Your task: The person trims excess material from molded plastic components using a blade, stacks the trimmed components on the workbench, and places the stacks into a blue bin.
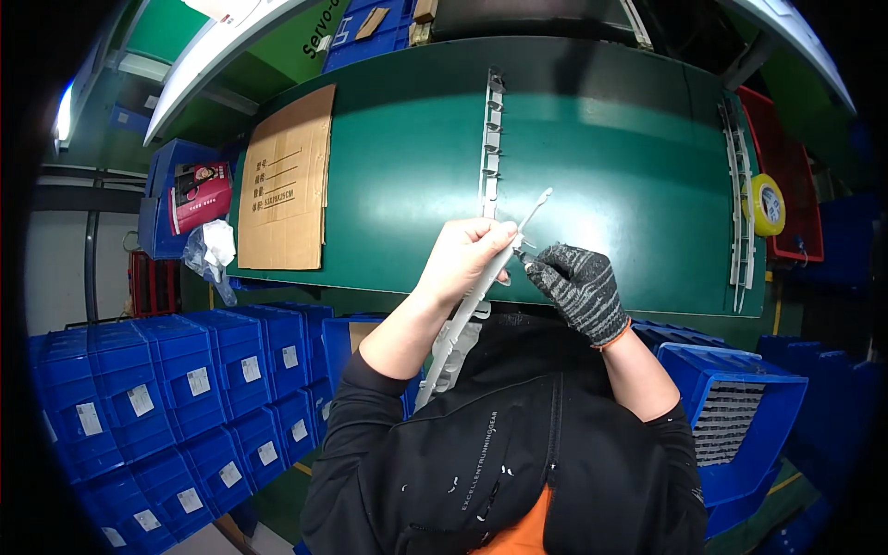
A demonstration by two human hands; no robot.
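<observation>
My bare left hand (462, 257) is closed around a long, thin, pale grey strip (455, 333), its thumb pressed on top near the upper end. The strip slants from my chest up over the table's near edge, and its narrow tip points up and right. My right hand (585, 294), in a grey and black knit glove, is pinched close beside the strip. A small dark thing shows at its fingertips, too small to name. Beyond my left hand, a similar strip with clip-like tabs (492, 139) lies lengthwise on the green table (398, 176).
Flattened cardboard (285, 185) covers the table's left end. More strips (737, 203) lie along the right edge beside a yellow tape roll (766, 205) and a red tray (777, 153). Blue bins (166, 370) stack at lower left; another blue bin (768, 407) at right holds grey parts.
</observation>
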